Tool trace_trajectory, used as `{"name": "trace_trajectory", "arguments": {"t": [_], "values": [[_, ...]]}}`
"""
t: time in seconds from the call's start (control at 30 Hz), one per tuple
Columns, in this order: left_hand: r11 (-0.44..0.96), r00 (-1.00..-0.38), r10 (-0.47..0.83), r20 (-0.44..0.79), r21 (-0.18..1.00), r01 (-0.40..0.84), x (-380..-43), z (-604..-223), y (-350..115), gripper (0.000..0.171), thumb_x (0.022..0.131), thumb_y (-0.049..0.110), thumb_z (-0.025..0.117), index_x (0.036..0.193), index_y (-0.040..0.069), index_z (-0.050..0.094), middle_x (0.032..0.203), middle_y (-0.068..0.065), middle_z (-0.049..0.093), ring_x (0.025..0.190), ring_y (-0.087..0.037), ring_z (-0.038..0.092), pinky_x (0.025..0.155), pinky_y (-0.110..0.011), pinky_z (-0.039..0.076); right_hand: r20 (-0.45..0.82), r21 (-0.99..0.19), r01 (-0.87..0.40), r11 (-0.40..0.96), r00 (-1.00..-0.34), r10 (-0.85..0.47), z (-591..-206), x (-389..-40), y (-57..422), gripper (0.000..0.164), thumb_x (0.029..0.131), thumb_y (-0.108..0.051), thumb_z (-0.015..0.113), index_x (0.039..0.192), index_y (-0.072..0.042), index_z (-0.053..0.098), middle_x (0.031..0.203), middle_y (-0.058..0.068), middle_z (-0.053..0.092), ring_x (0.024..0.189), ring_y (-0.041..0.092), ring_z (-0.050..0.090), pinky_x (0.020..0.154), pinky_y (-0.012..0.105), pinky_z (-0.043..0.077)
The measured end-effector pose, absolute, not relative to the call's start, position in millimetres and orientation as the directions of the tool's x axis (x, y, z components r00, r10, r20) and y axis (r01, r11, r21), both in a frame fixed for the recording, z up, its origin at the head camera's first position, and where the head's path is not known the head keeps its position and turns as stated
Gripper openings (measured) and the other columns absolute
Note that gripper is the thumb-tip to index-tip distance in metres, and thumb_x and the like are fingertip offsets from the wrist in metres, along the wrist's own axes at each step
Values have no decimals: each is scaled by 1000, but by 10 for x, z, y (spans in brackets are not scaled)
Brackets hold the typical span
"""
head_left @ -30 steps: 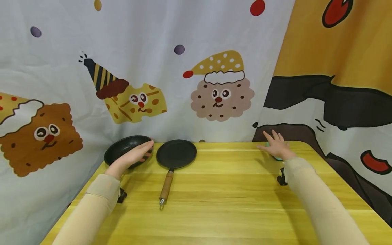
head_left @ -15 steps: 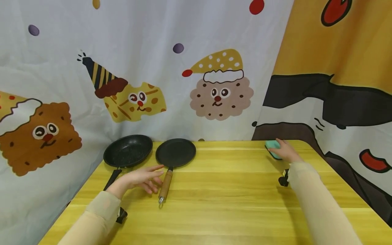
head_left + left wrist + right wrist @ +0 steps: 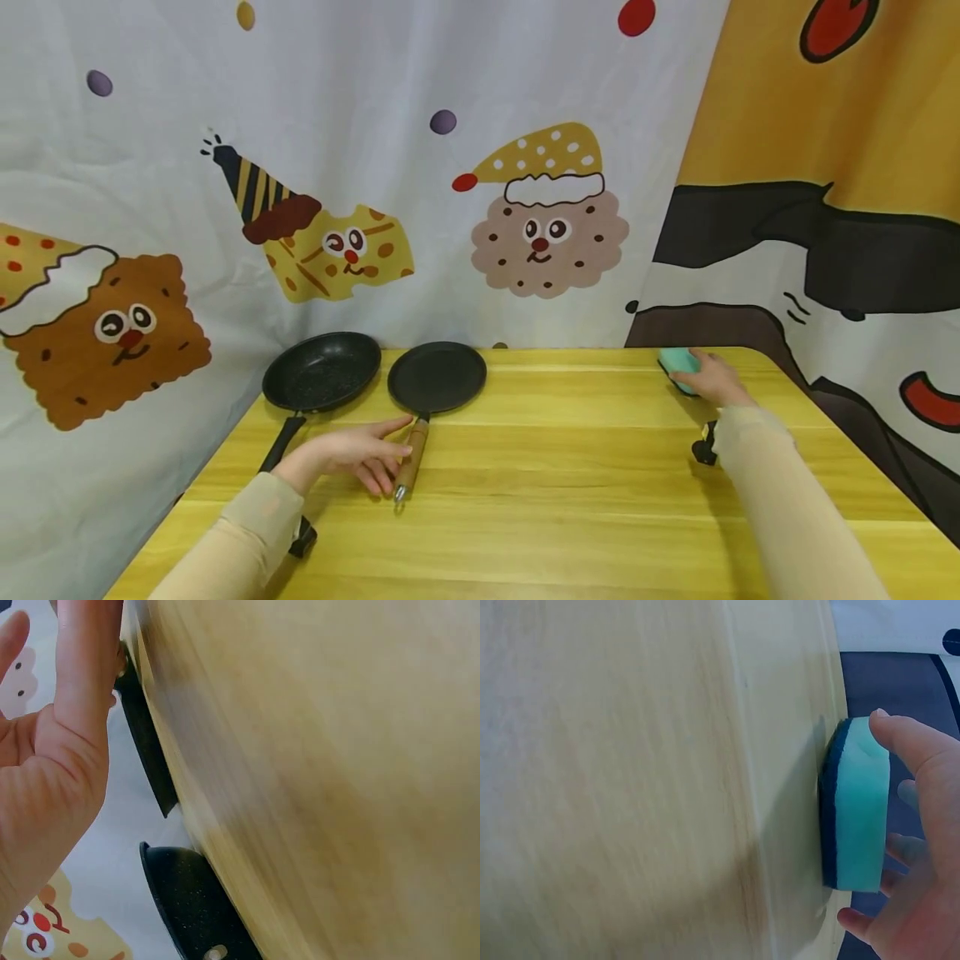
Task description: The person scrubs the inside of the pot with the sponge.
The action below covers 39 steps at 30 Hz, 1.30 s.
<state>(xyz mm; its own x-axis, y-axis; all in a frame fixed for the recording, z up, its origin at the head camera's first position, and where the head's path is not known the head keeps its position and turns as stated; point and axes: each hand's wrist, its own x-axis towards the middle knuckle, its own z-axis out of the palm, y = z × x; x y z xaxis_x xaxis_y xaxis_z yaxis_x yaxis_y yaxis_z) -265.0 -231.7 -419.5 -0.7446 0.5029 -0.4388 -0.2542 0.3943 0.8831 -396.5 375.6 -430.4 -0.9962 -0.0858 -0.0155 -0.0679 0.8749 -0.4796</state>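
My left hand [image 3: 360,457] hovers low over the table with spread fingers. Its fingertips overlap the wooden handle [image 3: 418,442] of a flat black crepe pan [image 3: 437,377]. In the left wrist view the palm and extended fingers show, with nothing in the hand. Far off at the right, my right hand [image 3: 716,379] holds a sponge [image 3: 675,362], turquoise with a dark scouring layer underneath. The right wrist view shows the thumb on one end of the sponge [image 3: 861,817] and the other fingers round its far side, partly hidden behind it.
Left of the crepe pan stands a deeper black frying pan [image 3: 322,372], its black handle [image 3: 283,443] partly behind the left hand. The wooden table [image 3: 555,500] ends at the back against a patterned cloth [image 3: 427,50].
My left hand has come back from over the frying pan, towards the crepe pan's wooden handle. My right hand has lowered from spread fingers above the sponge to fingers round it.
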Motion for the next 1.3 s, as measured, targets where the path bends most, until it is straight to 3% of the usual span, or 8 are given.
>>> {"name": "trace_trajectory", "arguments": {"t": [0.23,0.4,0.6,0.87,1.3], "values": [[433,-744,506,-436,875,-217,-2604,-4182,-2226,93,93,25,67,158,15,0,83,-22,66,63,-26,68,60,-40,58,-26,-440,-45,897,-998,-62,-4319,-3979,3748,84,97,-45,51,150,9,16,141,49,12,124,67,19,96,74,25],[458,-749,502,-432,868,-193,-2569,-4175,-2178,96,91,25,70,158,15,2,74,-21,66,60,-26,67,60,-41,58,-5,-423,-41,905,-999,-48,-4334,-3977,3747,79,97,-41,52,148,10,21,139,46,23,122,63,29,93,72,32],[490,-749,494,-440,853,-179,-2549,-4145,-2144,95,92,23,69,158,16,-1,76,-20,67,62,-27,68,59,-40,58,45,-412,-75,908,-997,-62,-4344,-3990,3747,73,96,-37,54,145,12,31,137,43,33,120,59,37,96,67,34],[508,-758,489,-432,847,-155,-2554,-4135,-2125,96,92,21,68,157,15,-2,75,-19,66,60,-25,67,59,-39,58,74,-439,-140,887,-990,-120,-4355,-4020,3671,67,98,-37,53,143,10,38,138,40,36,123,59,34,100,67,29],[540,-746,503,-437,833,-124,-2569,-4121,-1991,96,92,21,69,157,12,-2,74,-19,68,61,-26,67,61,-40,58,90,-464,-254,849,-967,-240,-4214,-4051,3227,62,95,-39,61,142,-1,48,140,33,42,125,53,39,99,64,34]]}}
